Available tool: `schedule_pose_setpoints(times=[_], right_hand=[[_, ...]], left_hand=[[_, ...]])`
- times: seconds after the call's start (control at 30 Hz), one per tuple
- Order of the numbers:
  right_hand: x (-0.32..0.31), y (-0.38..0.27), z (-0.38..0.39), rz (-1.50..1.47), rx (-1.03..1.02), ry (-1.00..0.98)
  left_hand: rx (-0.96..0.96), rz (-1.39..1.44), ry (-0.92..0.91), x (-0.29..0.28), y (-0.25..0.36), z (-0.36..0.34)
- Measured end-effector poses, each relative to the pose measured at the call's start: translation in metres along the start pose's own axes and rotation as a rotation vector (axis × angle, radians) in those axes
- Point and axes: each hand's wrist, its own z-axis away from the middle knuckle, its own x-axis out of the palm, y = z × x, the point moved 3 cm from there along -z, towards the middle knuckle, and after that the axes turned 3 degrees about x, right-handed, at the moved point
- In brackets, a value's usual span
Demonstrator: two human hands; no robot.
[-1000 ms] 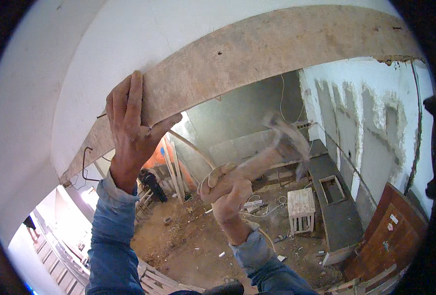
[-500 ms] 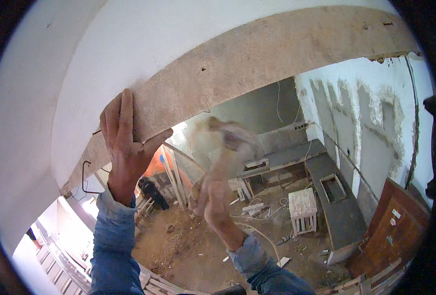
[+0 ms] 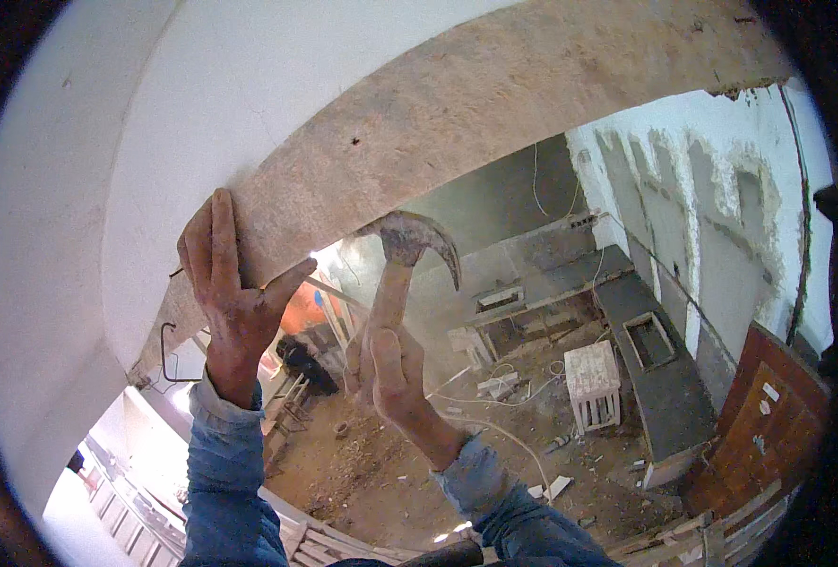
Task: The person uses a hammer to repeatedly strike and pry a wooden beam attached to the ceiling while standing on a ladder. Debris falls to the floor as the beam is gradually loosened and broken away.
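The right hand (image 3: 390,373) has its grip clamped on the hammer (image 3: 394,288); the head, previously blurred below the board (image 3: 438,123), now appears sharp at its lower edge. The left hand (image 3: 237,300) remains braced against the board, thumb and fingers apart.

The hammer (image 3: 397,274) shows a dull, scuffed metal head (image 3: 403,242) and a matt wooden handle (image 3: 393,300), the board (image 3: 457,123) looks rough and matt, the white wall (image 3: 239,104) smooth and matt, the blue sleeves (image 3: 230,472) creased cloth.
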Motion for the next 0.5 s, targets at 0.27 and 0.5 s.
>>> schedule_pose_setpoints(times=[0.27,0.5], right_hand=[[0.003,0.015,-0.007,0.178,-0.09,0.222],[0.015,-0.022,-0.01,0.032,-0.351,0.051]], left_hand=[[-0.021,-0.036,-0.034,0.0,-0.003,0.003],[-0.023,-0.021,-0.039,-0.001,-0.005,0.004]])
